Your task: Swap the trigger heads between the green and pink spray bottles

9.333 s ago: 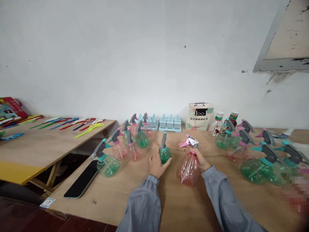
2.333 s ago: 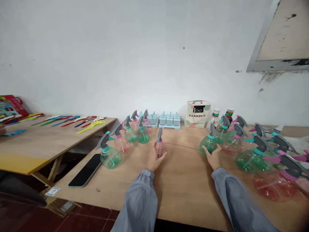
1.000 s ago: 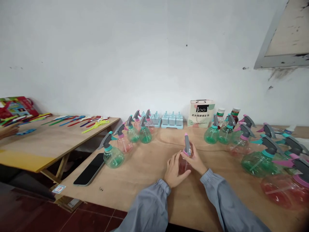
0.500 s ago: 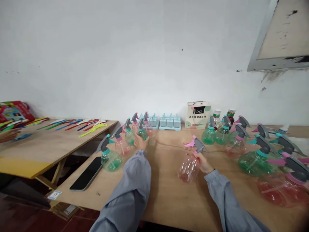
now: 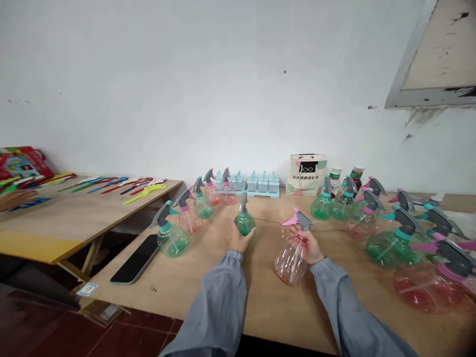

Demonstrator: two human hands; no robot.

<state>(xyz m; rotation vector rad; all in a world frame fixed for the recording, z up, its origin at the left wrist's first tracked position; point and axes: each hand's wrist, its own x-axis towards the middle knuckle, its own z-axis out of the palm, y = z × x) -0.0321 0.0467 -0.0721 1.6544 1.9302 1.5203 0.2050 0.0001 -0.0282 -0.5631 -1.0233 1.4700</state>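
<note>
My left hand (image 5: pixel 240 240) is wrapped round a green spray bottle (image 5: pixel 245 223) with a grey trigger head, over the middle of the table. To its right, my right hand (image 5: pixel 311 246) grips a pink spray bottle (image 5: pixel 291 261) by the neck; its grey and pink head tilts a little. Left of my hands stand several more bottles, among them a green one (image 5: pixel 173 241) and a pink one (image 5: pixel 190 219). A larger group is on the right, with a green bottle (image 5: pixel 390 249) and a pink bottle (image 5: pixel 427 287) close to me.
A phone (image 5: pixel 136 260) lies on the table's left side. Pale blue ice-pop moulds (image 5: pixel 263 184), a paper bag (image 5: pixel 307 174) and two capped bottles (image 5: pixel 335 181) stand along the wall. On another table (image 5: pixel 82 225), another person's hand (image 5: pixel 17 200) is near colourful strips (image 5: pixel 111 184).
My left hand has moved right and nearer, bringing the green spray bottle away from the left group. My right hand still holds the pink bottle in about the same place.
</note>
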